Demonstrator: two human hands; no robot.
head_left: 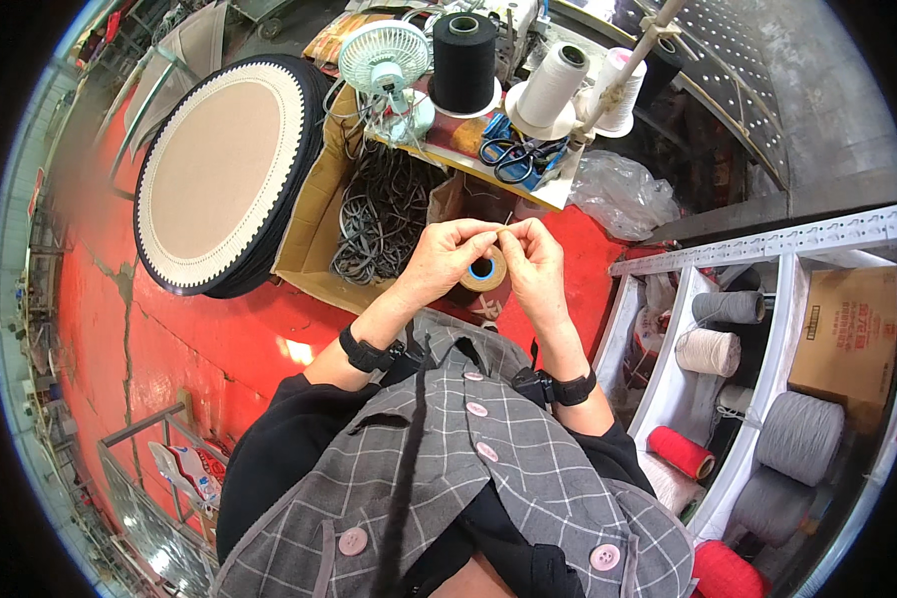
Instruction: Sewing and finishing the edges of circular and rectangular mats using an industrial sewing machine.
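My left hand [448, 261] and my right hand [534, 267] meet in front of me, fingertips pinched together and nearly touching. A thin, short sliver sticks up by the fingertips; it is too fine to name. Just below and between the hands is a tan cone of yarn [496, 278] with a blue-rimmed core, partly hidden by them. Behind my left hand, an open cardboard box [304, 244] holds a tangle of dark grey cords [374, 214].
A small fan [384, 62], a black thread cone [463, 65], white thread cones [551, 88] and blue-handled scissors [508, 159] crowd the worktable ahead. Round trimmed pieces [224, 164] are stacked at left. On the right, a white rack [668, 344] holds several yarn spools and a carton [847, 334].
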